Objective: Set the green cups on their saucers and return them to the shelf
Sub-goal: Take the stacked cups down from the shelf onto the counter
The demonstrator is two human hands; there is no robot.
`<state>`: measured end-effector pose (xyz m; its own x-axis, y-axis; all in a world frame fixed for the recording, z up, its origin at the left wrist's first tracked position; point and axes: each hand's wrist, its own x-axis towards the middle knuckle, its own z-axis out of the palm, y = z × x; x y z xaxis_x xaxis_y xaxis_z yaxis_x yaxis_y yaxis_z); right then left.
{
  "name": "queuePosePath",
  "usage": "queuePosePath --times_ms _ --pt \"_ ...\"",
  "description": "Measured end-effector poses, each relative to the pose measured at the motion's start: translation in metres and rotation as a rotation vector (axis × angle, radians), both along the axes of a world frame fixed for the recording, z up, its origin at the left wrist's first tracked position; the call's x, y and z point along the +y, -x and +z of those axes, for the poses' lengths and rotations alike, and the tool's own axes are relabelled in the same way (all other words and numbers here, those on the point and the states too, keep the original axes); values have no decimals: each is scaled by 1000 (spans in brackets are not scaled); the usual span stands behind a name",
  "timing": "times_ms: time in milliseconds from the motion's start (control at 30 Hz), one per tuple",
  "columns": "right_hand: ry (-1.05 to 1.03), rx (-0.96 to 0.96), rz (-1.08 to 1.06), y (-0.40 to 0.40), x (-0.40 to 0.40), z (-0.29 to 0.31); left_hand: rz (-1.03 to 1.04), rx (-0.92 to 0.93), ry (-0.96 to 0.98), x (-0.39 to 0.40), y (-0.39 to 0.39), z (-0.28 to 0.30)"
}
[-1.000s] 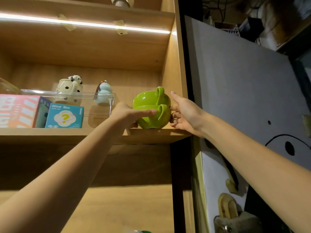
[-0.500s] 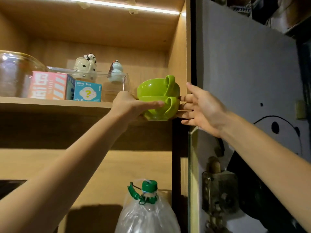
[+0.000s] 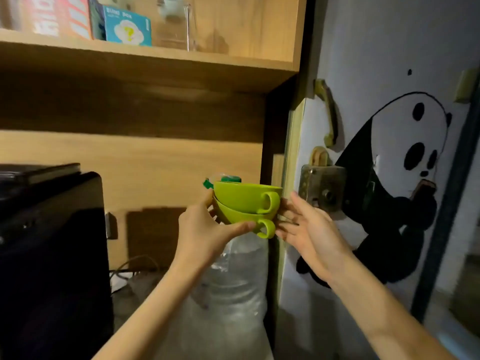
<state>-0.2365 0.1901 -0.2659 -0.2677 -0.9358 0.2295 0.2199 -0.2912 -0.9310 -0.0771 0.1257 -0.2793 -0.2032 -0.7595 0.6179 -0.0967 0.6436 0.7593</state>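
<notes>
Two nested green ceramic cups (image 3: 246,203): between left hand (image 3: 207,229) and right hand (image 3: 309,232), below wooden shelf (image 3: 155,58), before clear plastic water jug (image 3: 233,281); black appliance (image 3: 52,242) far left.

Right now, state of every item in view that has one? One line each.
Upper cup: upright, nested in the lower cup, handle pointing right.
Lower cup: upright, held off the shelf, handle pointing right.
Left hand: fingers gripping the lower cup.
Right hand: open, fingers beside the handles.
Water jug: green cap on, standing behind the cups.
Blue box: closed, on the shelf.
Padlock: hanging on the door, shackle looks closed.
</notes>
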Motion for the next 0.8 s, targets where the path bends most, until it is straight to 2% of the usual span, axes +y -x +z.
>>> queuePosePath --times_ms 133,467,633,800 --pt "-96 -27 -57 -2 10 -62 -21 2 -55 18 -6 -61" --pt "-361 -154 -171 -20 37 -197 -26 2 -362 52 -14 -219" --pt "-489 -221 -214 -27 42 -256 3 -70 -487 66 -18 -277" --pt "-552 -276 -255 -29 43 -293 3 -136 -521 68 -19 -314"
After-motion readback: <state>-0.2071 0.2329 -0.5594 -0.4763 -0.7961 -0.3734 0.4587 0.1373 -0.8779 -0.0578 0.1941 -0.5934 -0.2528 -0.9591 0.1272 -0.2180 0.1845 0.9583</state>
